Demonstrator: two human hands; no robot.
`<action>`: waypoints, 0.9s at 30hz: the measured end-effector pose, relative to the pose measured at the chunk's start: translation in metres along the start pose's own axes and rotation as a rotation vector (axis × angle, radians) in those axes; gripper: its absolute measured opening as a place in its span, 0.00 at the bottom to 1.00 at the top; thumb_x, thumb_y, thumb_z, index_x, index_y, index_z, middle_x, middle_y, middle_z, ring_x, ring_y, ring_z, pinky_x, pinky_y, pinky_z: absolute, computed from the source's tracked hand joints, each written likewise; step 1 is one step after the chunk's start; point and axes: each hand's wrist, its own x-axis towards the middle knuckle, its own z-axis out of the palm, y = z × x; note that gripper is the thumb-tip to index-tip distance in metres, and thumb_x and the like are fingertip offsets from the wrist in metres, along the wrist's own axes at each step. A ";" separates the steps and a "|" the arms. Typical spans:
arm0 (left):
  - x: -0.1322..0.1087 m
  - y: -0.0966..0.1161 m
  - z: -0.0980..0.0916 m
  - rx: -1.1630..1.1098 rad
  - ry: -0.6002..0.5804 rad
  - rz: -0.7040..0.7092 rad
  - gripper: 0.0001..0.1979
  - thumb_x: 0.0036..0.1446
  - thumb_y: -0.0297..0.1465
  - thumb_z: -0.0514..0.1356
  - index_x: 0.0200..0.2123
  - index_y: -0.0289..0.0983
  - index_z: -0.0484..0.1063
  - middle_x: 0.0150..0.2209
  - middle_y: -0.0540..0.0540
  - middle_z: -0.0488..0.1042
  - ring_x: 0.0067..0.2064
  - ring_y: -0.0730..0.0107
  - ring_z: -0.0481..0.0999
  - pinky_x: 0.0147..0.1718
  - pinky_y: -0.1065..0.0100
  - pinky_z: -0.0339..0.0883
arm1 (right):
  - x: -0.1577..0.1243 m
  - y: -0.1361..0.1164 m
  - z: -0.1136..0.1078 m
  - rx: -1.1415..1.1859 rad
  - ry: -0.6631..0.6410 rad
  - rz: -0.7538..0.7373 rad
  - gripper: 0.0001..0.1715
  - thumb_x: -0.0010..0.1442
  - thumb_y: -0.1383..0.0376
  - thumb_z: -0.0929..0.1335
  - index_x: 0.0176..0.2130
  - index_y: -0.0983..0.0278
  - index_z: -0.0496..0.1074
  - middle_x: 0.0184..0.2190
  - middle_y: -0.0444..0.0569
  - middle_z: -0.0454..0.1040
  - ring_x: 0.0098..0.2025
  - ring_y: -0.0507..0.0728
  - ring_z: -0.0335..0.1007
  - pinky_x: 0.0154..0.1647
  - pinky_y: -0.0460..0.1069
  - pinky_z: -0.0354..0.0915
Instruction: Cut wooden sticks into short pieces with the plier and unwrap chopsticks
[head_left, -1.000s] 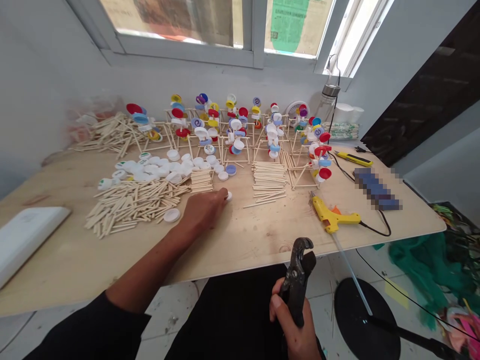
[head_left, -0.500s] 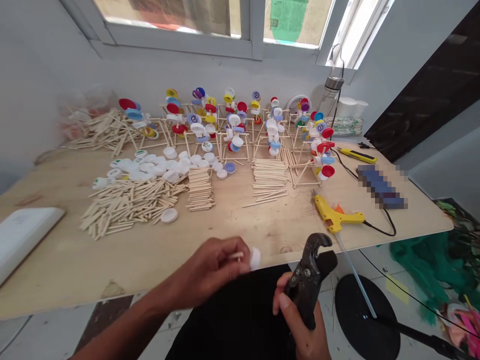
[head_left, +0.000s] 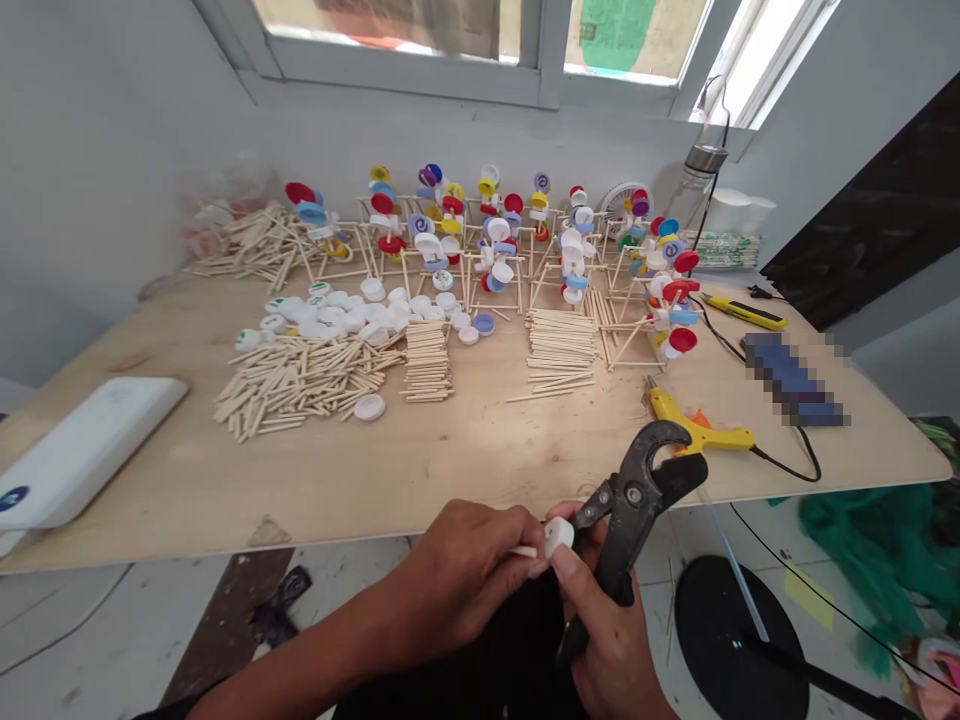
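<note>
One overloaded grip: black cutter point(head_left: 634, 495) could twist in the right hand point(head_left: 611, 620), since that hand also pinches, opposite the left hand point(head_left: 472, 565), a white cap point(head_left: 559, 535); a jolt could then skew the thin stick point(head_left: 523, 551) held in the left. Versus half a second ago: hands have met, cap now between them instead of left-only.

Lane ran along table front point(head_left: 420, 470), white box point(head_left: 94, 450) to cutter point(head_left: 634, 497). Gap lay between short sticks point(head_left: 427, 362) and long sticks point(head_left: 562, 345). Caps point(head_left: 360, 318), loose sticks point(head_left: 307, 385) blocked left; models point(head_left: 572, 245) blocked rear; glue gun point(head_left: 724, 438), right.
</note>
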 end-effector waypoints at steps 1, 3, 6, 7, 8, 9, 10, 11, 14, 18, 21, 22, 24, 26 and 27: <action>-0.003 0.001 0.002 0.025 0.015 0.010 0.07 0.64 0.29 0.51 0.33 0.40 0.65 0.26 0.53 0.73 0.25 0.74 0.70 0.27 0.73 0.59 | 0.002 0.000 0.002 0.040 0.010 0.016 0.19 0.53 0.57 0.75 0.43 0.58 0.72 0.38 0.47 0.75 0.41 0.59 0.70 0.45 0.53 0.66; -0.010 0.005 0.005 0.053 0.002 0.012 0.07 0.64 0.29 0.52 0.32 0.40 0.64 0.26 0.54 0.74 0.26 0.74 0.71 0.29 0.73 0.60 | 0.005 -0.003 0.005 0.109 0.050 0.022 0.17 0.53 0.57 0.75 0.41 0.58 0.72 0.33 0.45 0.74 0.36 0.57 0.70 0.40 0.51 0.67; -0.027 0.006 0.009 0.041 -0.053 -0.020 0.07 0.63 0.29 0.52 0.32 0.40 0.65 0.26 0.55 0.74 0.26 0.75 0.72 0.30 0.74 0.61 | 0.010 -0.013 0.009 0.145 0.088 -0.009 0.16 0.53 0.57 0.74 0.40 0.60 0.71 0.29 0.43 0.72 0.32 0.54 0.69 0.37 0.49 0.66; -0.032 0.005 0.009 0.031 -0.066 -0.037 0.07 0.63 0.29 0.51 0.32 0.40 0.66 0.26 0.54 0.74 0.26 0.75 0.72 0.30 0.74 0.61 | 0.011 -0.016 0.009 0.147 0.072 -0.011 0.16 0.53 0.58 0.74 0.40 0.61 0.71 0.28 0.44 0.72 0.32 0.54 0.69 0.37 0.49 0.66; -0.037 0.003 0.009 0.018 -0.078 -0.058 0.08 0.64 0.29 0.51 0.33 0.41 0.67 0.26 0.54 0.74 0.26 0.75 0.72 0.29 0.74 0.61 | 0.012 -0.019 0.010 0.152 0.047 -0.006 0.15 0.54 0.58 0.74 0.39 0.61 0.71 0.28 0.44 0.73 0.32 0.54 0.69 0.37 0.49 0.65; -0.041 -0.001 0.008 0.005 -0.082 -0.089 0.09 0.64 0.29 0.50 0.32 0.41 0.68 0.25 0.54 0.74 0.25 0.75 0.72 0.28 0.74 0.61 | 0.013 -0.020 0.010 0.160 0.019 0.003 0.14 0.54 0.58 0.73 0.39 0.61 0.72 0.28 0.44 0.73 0.31 0.54 0.69 0.38 0.49 0.65; -0.044 -0.004 0.007 -0.010 -0.072 -0.129 0.10 0.64 0.30 0.50 0.31 0.41 0.68 0.25 0.54 0.74 0.25 0.76 0.72 0.27 0.75 0.61 | 0.014 -0.021 0.010 0.173 -0.004 0.014 0.14 0.55 0.58 0.73 0.39 0.62 0.72 0.27 0.45 0.74 0.31 0.54 0.68 0.38 0.49 0.65; -0.045 -0.008 0.005 -0.023 -0.043 -0.180 0.10 0.63 0.31 0.52 0.30 0.41 0.69 0.24 0.55 0.73 0.24 0.77 0.71 0.26 0.76 0.60 | 0.015 -0.020 0.010 0.190 -0.015 0.025 0.13 0.55 0.58 0.73 0.38 0.62 0.72 0.27 0.45 0.74 0.31 0.54 0.68 0.38 0.49 0.64; -0.041 -0.013 0.000 -0.066 0.100 -0.334 0.08 0.60 0.34 0.56 0.28 0.40 0.68 0.19 0.58 0.65 0.18 0.79 0.61 0.18 0.76 0.53 | 0.017 -0.017 0.012 0.234 -0.013 0.047 0.13 0.55 0.58 0.73 0.39 0.62 0.73 0.27 0.45 0.74 0.30 0.53 0.68 0.38 0.49 0.64; -0.020 -0.008 -0.005 -0.150 0.162 -0.394 0.08 0.58 0.36 0.57 0.39 0.40 0.70 0.19 0.59 0.56 0.19 0.78 0.53 0.18 0.75 0.49 | 0.018 -0.013 0.016 0.265 -0.064 0.081 0.14 0.55 0.59 0.73 0.39 0.63 0.73 0.27 0.45 0.75 0.31 0.54 0.69 0.38 0.49 0.64; -0.005 -0.003 -0.004 -0.220 0.049 -0.375 0.15 0.59 0.38 0.57 0.48 0.40 0.69 0.19 0.59 0.54 0.20 0.78 0.51 0.19 0.76 0.48 | 0.015 -0.011 0.019 0.255 -0.065 0.103 0.14 0.53 0.59 0.75 0.38 0.63 0.74 0.28 0.45 0.75 0.31 0.54 0.70 0.36 0.49 0.65; -0.002 -0.002 -0.004 -0.234 0.014 -0.366 0.16 0.59 0.37 0.57 0.49 0.39 0.69 0.20 0.59 0.55 0.21 0.78 0.51 0.19 0.76 0.48 | 0.015 -0.009 0.020 0.248 -0.046 0.108 0.13 0.52 0.60 0.75 0.37 0.62 0.75 0.29 0.45 0.75 0.31 0.55 0.70 0.36 0.50 0.66; -0.001 0.000 -0.002 -0.254 -0.017 -0.345 0.16 0.60 0.37 0.56 0.50 0.39 0.69 0.20 0.58 0.59 0.21 0.79 0.51 0.19 0.76 0.47 | 0.013 -0.006 0.022 0.228 -0.007 0.121 0.13 0.49 0.60 0.76 0.35 0.62 0.76 0.29 0.45 0.75 0.34 0.56 0.71 0.36 0.50 0.66; -0.003 0.000 -0.001 -0.270 0.003 -0.333 0.15 0.61 0.36 0.55 0.49 0.39 0.70 0.21 0.58 0.60 0.20 0.79 0.52 0.18 0.76 0.48 | 0.013 -0.002 0.023 0.204 0.008 0.144 0.15 0.49 0.59 0.77 0.36 0.62 0.76 0.30 0.46 0.76 0.34 0.57 0.72 0.36 0.51 0.66; -0.005 -0.001 -0.002 -0.275 0.018 -0.334 0.15 0.60 0.36 0.56 0.49 0.39 0.70 0.21 0.58 0.61 0.20 0.79 0.53 0.18 0.76 0.48 | 0.013 -0.001 0.024 0.188 -0.004 0.159 0.16 0.49 0.58 0.76 0.37 0.62 0.75 0.30 0.46 0.76 0.34 0.57 0.71 0.36 0.52 0.66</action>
